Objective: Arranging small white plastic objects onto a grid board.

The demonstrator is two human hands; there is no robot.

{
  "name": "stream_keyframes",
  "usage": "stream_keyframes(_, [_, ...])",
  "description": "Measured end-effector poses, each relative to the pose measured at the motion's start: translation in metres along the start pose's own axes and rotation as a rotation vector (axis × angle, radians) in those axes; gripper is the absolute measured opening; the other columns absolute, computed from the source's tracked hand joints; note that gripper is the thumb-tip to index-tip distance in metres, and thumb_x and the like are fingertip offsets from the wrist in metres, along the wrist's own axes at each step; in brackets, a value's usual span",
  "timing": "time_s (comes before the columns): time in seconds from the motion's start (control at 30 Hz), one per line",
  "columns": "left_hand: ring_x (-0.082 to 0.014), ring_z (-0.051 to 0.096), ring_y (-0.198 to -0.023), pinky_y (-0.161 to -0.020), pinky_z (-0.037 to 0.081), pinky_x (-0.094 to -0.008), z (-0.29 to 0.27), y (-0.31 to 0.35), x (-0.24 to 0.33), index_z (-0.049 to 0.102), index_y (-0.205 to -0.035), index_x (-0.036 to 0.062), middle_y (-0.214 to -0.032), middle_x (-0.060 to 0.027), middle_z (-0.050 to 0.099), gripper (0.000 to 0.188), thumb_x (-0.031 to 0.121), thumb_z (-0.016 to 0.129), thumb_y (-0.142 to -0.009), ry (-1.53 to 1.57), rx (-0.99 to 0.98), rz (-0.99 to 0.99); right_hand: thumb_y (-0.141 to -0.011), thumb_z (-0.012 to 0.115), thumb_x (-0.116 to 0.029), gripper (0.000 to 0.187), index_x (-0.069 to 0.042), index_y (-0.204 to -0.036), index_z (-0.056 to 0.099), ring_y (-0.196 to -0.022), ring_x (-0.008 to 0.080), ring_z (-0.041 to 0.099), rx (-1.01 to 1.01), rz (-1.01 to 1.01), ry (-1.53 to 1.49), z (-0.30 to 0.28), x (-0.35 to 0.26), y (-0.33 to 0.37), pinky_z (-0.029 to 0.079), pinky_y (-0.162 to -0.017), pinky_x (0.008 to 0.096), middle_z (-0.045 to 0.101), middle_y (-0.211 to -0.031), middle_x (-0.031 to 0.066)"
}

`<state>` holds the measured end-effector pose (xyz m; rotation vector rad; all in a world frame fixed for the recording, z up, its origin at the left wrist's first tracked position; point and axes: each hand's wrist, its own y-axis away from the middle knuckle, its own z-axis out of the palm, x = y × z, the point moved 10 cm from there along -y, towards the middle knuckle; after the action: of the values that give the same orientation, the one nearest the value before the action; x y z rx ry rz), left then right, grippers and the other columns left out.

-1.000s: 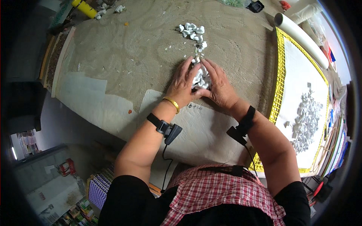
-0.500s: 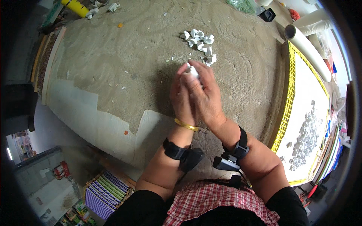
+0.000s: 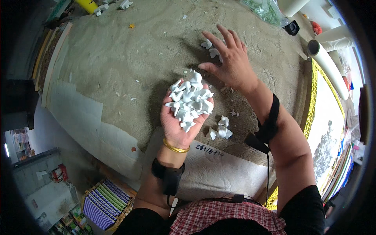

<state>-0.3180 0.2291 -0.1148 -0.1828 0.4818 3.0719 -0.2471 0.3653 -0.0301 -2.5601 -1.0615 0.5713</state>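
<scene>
My left hand [image 3: 172, 125] lies palm up near the middle, fingers cupped under a heap of small white moulded pieces [image 3: 188, 100]. They are smooth and knobbly, like little figurines, but I cannot tell their exact kind. Farther off and to the right, my right hand [image 3: 233, 58] is spread open, palm down, over a loose group of similar white pieces [image 3: 214, 53], which it partly hides. Nothing shows in its fingers. A few more white pieces [image 3: 221, 130] rest on the cloth, right of my left wrist.
A rough brown cloth [image 3: 117, 51] covers most of the table, with a pale sheet [image 3: 219, 166] at the near edge. At right, a yellow-rimmed tray [image 3: 311, 90] holds many white bits beside a long white roll [image 3: 329, 66]. A clear bag [image 3: 266, 11] lies far right.
My hands, earlier cupped together around white pieces, have parted. The left now holds the heap palm up; the right has moved away to the far right and opened over the loose pieces.
</scene>
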Motion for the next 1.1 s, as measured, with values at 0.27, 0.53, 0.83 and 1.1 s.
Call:
stream_keyframes(0.27, [-0.0355,0.05,-0.125,-0.103,0.04,-0.0554,-0.001,0.015,0.01,0.063,-0.123,0.0163,-0.135,-0.0139,0.055,0.04,0.032,0.052,-0.088,0.116,-0.011,-0.018,-0.084,0.068,-0.035,0.031,-0.016,-0.108,0.065,-0.115,0.0284,0.053,-0.091,-0.022,0.0,0.019,0.02,0.012,0.04,-0.09,0.048,0.061,-0.112,0.0044])
stream_keyframes(0.53, [-0.0354,0.052,-0.121,-0.103,0.041,-0.0526,0.009,0.017,0.014,0.065,-0.119,0.0129,-0.13,-0.0159,0.058,0.038,0.031,0.049,-0.09,0.155,-0.01,-0.014,-0.082,0.069,-0.017,0.014,-0.016,-0.096,0.065,-0.092,0.0249,0.058,-0.029,0.065,-0.106,-0.014,0.018,0.064,0.041,-0.079,0.0377,0.06,-0.095,0.0005])
stream_keyframes(0.83, [-0.0308,0.049,-0.125,-0.104,0.041,-0.0476,-0.005,0.035,0.049,0.05,-0.135,0.0012,-0.142,-0.0176,0.047,0.052,0.026,0.051,-0.09,0.104,-0.095,-0.022,-0.081,0.063,-0.026,0.013,-0.017,-0.09,0.064,-0.097,0.0302,0.056,0.022,-0.006,-0.113,-0.007,-0.007,0.095,0.042,-0.08,0.049,0.057,-0.098,0.0078])
stream_keyframes(1.1, [-0.0319,0.045,-0.133,-0.107,0.04,-0.0492,0.002,0.041,0.017,0.049,-0.136,0.0005,-0.145,-0.0165,0.045,0.048,0.02,0.049,-0.091,0.041,-0.057,0.0,-0.082,0.065,-0.025,0.021,-0.015,-0.101,0.064,-0.099,0.0346,0.06,-0.159,0.262,-0.073,-0.021,0.039,0.114,0.047,-0.081,0.0486,0.058,-0.106,0.0137])
